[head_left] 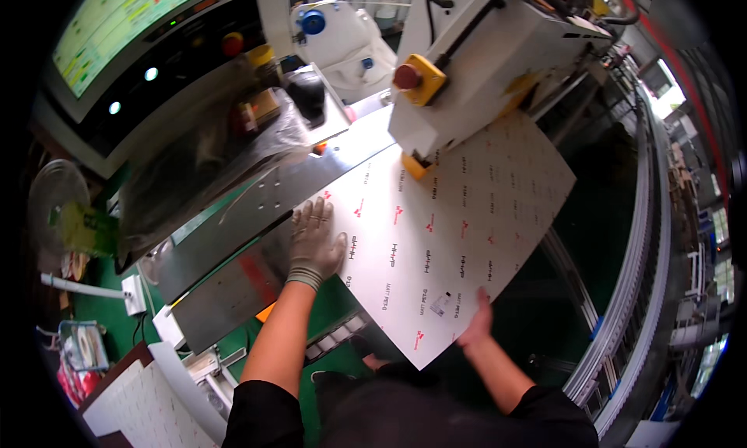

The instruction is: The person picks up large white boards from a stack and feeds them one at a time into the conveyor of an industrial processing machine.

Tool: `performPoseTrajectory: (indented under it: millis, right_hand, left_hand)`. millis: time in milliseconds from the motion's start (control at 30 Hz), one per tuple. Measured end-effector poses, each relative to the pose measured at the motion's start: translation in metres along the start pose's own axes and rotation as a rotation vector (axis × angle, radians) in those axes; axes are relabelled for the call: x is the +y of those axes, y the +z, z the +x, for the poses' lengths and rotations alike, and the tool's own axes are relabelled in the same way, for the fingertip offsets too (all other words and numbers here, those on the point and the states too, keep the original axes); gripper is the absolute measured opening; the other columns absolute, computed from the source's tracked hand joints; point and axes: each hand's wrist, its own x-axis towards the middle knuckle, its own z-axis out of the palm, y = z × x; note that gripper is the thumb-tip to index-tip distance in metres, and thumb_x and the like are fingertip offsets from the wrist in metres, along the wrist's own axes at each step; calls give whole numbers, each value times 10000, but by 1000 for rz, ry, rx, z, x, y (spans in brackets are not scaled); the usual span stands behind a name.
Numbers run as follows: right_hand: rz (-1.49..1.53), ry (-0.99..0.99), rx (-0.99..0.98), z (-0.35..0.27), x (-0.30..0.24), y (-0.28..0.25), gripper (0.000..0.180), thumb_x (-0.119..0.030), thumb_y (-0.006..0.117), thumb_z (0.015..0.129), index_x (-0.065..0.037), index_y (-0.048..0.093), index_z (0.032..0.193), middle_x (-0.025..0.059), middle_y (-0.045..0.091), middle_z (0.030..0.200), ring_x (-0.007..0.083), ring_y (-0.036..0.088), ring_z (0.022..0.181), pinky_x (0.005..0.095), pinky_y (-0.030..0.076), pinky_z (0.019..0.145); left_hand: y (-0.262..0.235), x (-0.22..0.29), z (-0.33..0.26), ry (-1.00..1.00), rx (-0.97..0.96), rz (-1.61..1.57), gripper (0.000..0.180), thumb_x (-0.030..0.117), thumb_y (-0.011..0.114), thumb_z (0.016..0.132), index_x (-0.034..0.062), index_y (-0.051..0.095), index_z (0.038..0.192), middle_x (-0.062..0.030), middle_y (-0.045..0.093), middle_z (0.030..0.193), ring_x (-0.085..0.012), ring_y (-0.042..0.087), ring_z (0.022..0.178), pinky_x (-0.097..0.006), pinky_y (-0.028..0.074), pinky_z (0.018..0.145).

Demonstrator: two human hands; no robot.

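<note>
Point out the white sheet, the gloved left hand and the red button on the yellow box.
white sheet (443,230), head view, on its printed middle.
left hand (313,242), head view, on the glove's back.
red button (406,76), head view, on its round cap.

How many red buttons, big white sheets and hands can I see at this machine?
Red buttons: 2, one on the yellow box, one by the screen
White sheets: 1
Hands: 2, left hand gloved, right hand bare
Total: 5
</note>
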Motion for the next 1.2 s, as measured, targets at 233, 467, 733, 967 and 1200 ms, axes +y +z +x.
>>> performPoseTrajectory:
  millis: [233,467,733,967,1200]
  right_hand:
    - [-190,-237,427,-57,110,21,625,-463,630,997,-46,506,1446,123,615,1391,306,609,1243,448,496,1046]
    - [-80,-360,394,-14,100,-14,494,-353,703,973,2,596,1300,138,691,1125,241,704,913,368,594,812]
    - [-215,-476,300,23,56,-35,409,-300,646,999,-90,565,1341,98,679,1152,211,675,930,378,562,742]
    - [-887,142,-8,-41,200,-56,438,-421,460,1084,-137,494,1416,97,679,1252,193,688,941,376,531,791]
    - [-111,823,-562,-117,290,5,928,-758,324,988,-43,335,1580,145,429,1584,287,420,1434,486,362,1159]
  left_hand:
    - [-14,-40,-37,-143,82,38,691,423,525,964,-5,449,1502,-176,349,1631,-358,283,1523,-499,170,1245]
    - [-6,-76,-80,-163,20,64,682,430,505,977,27,430,1523,-143,309,1661,-331,234,1549,-472,150,1254]
    - [13,-87,-98,-197,21,33,599,402,516,986,38,508,1463,-162,378,1619,-342,299,1521,-477,221,1239]
    - [-27,-94,-216,-308,-22,-586,469,347,508,1043,15,600,1362,-163,565,1434,-309,466,1386,-432,306,1192]
    - [-140,-99,-506,-693,-26,-947,460,337,432,1093,-31,677,1221,-129,710,1192,-246,661,1130,-372,482,1045]
